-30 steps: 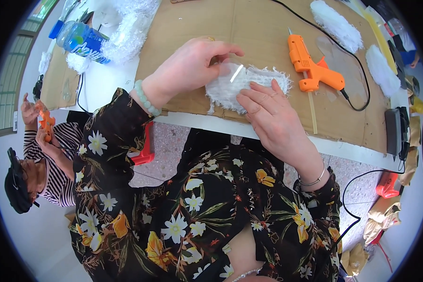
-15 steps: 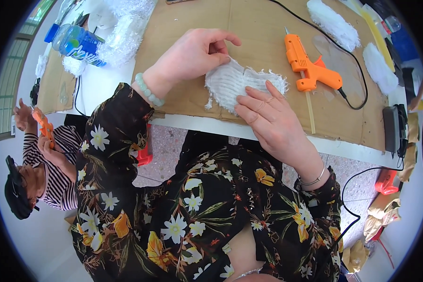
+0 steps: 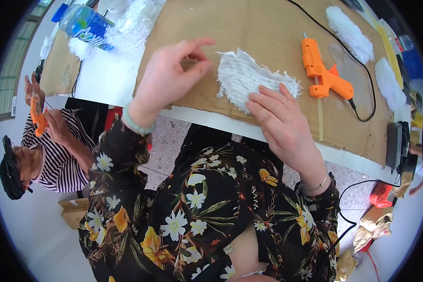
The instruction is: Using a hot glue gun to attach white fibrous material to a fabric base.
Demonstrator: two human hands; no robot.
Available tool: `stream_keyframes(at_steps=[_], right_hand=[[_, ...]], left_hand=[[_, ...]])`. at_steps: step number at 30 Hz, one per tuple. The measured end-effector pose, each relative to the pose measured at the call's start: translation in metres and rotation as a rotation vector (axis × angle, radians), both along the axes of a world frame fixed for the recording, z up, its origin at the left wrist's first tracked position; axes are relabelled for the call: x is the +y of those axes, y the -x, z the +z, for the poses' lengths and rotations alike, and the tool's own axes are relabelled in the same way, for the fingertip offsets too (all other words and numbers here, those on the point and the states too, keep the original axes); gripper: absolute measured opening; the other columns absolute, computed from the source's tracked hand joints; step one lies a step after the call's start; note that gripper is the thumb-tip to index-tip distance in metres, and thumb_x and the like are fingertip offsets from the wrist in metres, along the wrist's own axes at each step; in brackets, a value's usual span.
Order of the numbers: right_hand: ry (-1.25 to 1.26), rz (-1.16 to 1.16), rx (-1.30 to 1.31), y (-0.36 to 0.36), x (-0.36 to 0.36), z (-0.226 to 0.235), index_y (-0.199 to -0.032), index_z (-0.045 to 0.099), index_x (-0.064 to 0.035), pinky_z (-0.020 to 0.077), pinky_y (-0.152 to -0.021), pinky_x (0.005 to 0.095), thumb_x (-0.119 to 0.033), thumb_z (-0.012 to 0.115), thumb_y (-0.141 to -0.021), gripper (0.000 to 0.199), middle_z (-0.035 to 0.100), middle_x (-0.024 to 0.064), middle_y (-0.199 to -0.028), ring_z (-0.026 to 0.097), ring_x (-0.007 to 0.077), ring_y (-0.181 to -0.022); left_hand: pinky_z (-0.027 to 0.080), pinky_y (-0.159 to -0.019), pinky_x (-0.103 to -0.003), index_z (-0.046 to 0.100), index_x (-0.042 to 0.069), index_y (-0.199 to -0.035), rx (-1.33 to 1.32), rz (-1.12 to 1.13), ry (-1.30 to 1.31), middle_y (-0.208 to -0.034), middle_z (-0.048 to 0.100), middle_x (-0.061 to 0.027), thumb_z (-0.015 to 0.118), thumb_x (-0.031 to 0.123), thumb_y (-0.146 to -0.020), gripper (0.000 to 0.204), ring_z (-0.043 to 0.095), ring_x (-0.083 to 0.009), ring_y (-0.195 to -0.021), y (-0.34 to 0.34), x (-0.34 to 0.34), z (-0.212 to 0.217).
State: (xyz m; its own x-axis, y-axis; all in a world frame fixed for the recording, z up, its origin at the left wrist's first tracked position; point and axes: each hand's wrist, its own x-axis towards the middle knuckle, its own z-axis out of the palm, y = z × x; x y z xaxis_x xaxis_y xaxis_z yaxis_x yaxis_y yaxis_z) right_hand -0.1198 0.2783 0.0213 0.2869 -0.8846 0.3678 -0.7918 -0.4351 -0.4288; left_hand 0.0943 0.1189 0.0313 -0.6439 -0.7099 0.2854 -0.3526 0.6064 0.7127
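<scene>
A white, ribbed piece of cloth (image 3: 242, 77) with frayed, fringed edges lies flat on the cardboard. My right hand (image 3: 282, 117) rests on its lower right part, fingers stretched out and pressing lightly. My left hand (image 3: 171, 75), slightly blurred, hovers to the left of the cloth, apart from it. Its thumb and index finger are spread with nothing between them. To the right of the cloth lies an orange hot glue gun (image 3: 324, 70), its metal nozzle pointing away from me and a glue stick (image 3: 320, 120) sticking out of its back end.
Cardboard (image 3: 192, 33) covers the white table. Fluffy white pieces (image 3: 350, 33) lie at the far right, and more white fluff (image 3: 136, 26) at the left beside a blue-labelled bottle (image 3: 87, 28). A black cord (image 3: 369, 70) loops round the glue gun. At left, a co-worker (image 3: 56, 155) holds another glue gun.
My left hand has let go of the cloth's upper left edge and moved left and down. My right hand stays on the cloth. The view has shifted slightly.
</scene>
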Motion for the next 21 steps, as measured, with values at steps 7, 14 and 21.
stream_keyframes(at_steps=[7, 14, 21], right_hand=[[-0.005, 0.007, 0.001, -0.003, 0.0, 0.003, -0.112, 0.062, -0.0034, 0.0365, -0.107, 0.0513, 0.004, 0.062, -0.076, 0.037, 0.06, 0.0107, -0.118, 0.055, 0.0303, -0.118], [0.024, -0.01, 0.004, -0.003, 0.0, 0.003, -0.112, 0.062, -0.0033, 0.037, -0.106, 0.0518, 0.003, 0.062, -0.078, 0.034, 0.06, 0.0111, -0.117, 0.055, 0.031, -0.118], [0.011, -0.019, 0.053, 0.002, 0.002, 0.006, -0.112, 0.062, -0.004, 0.0339, -0.108, 0.0522, -0.001, 0.062, -0.08, 0.031, 0.061, 0.0099, -0.118, 0.055, 0.03, -0.118]], left_hand=[[0.047, -0.07, -0.036, 0.062, 0.009, -0.111, 0.008, 0.044, 0.162, -0.076, 0.06, -0.0059, 0.066, 0.002, -0.078, 0.034, 0.059, -0.025, -0.073, 0.019, 0.03, -0.009], [0.047, -0.068, -0.037, 0.062, 0.008, -0.111, 0.005, 0.03, 0.121, -0.07, 0.058, -0.0058, 0.058, -0.003, -0.079, 0.034, 0.057, -0.0253, -0.067, 0.021, 0.03, -0.01], [0.046, -0.067, -0.035, 0.062, 0.009, -0.11, -0.022, 0.066, 0.108, -0.067, 0.057, -0.0047, 0.058, -0.003, -0.079, 0.034, 0.056, -0.0244, -0.065, 0.023, 0.03, -0.008]])
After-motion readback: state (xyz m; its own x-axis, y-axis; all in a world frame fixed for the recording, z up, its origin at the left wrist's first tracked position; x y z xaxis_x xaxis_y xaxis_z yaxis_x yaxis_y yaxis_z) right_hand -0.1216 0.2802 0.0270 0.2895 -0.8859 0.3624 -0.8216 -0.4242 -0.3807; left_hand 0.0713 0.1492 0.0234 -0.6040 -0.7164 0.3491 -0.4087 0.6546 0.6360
